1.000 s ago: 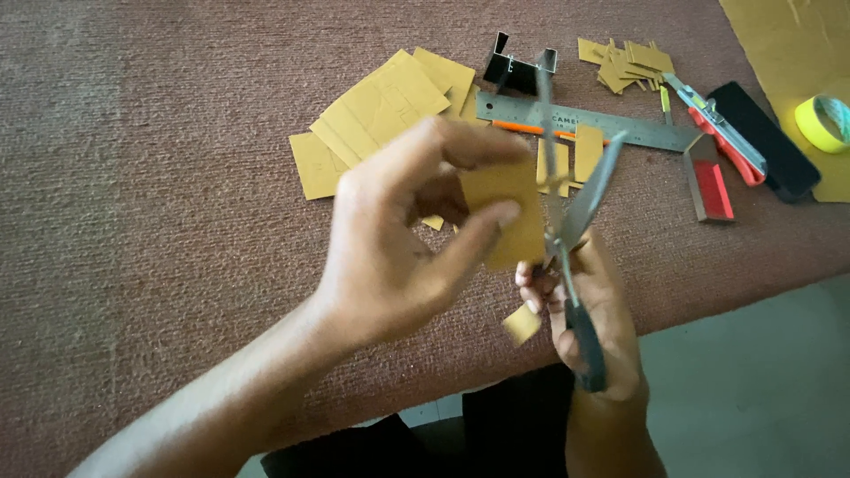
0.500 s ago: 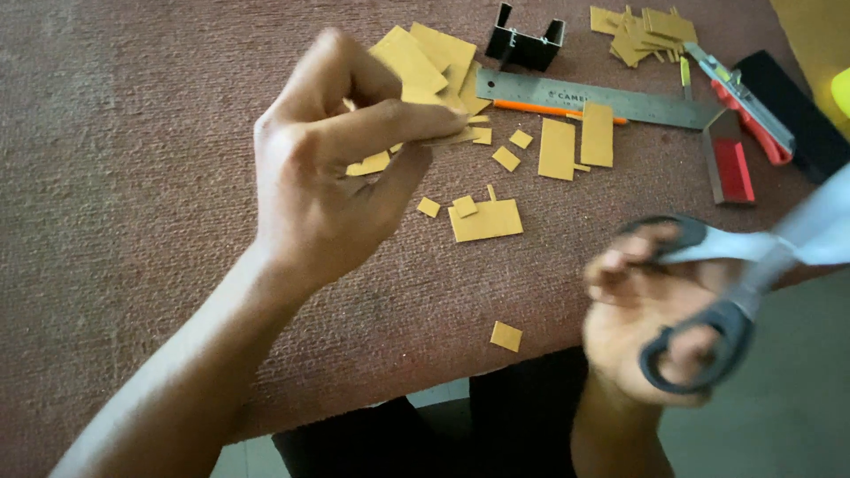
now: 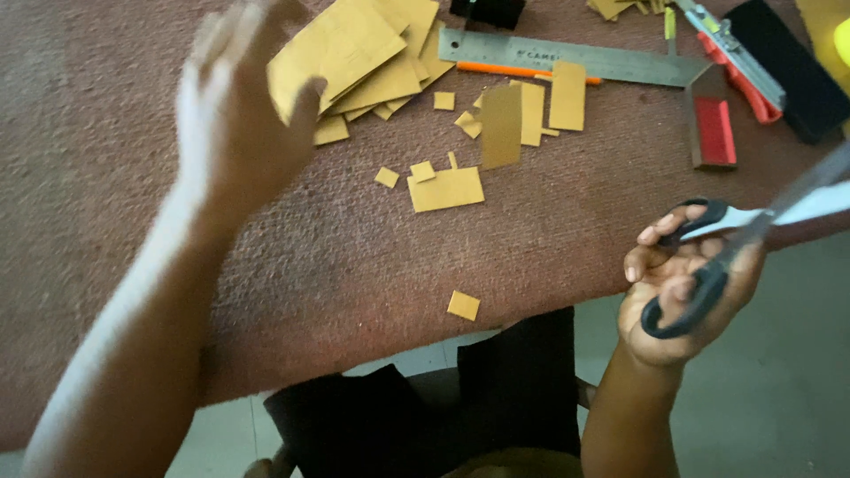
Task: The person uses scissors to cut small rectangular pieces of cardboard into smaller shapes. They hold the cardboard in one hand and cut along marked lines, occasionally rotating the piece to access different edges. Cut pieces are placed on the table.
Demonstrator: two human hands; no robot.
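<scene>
My left hand [image 3: 235,119] is blurred with motion, fingers spread, holding nothing I can make out. It hovers over the left edge of a stack of yellow-brown card pieces [image 3: 363,49] on the brown table mat [image 3: 106,177]. My right hand [image 3: 677,296] is off the table's front edge, shut on black-handled scissors [image 3: 717,257] whose blades point up and to the right. A darker card strip [image 3: 501,126] lies or falls among the cut strips [image 3: 567,96]. A rectangular card piece [image 3: 445,188] and small offcuts lie mid-table.
A steel ruler [image 3: 575,57] and orange pencil [image 3: 522,71] lie at the back. A red utility knife [image 3: 735,44], black block [image 3: 788,66], small red-faced box [image 3: 713,124] and yellow tape roll [image 3: 841,40] sit at the right. One small offcut [image 3: 463,305] lies near the front edge.
My left hand has let go of the card piece, opened, and swung up and left toward the stack. My right hand has carried the scissors right and down, past the table edge.
</scene>
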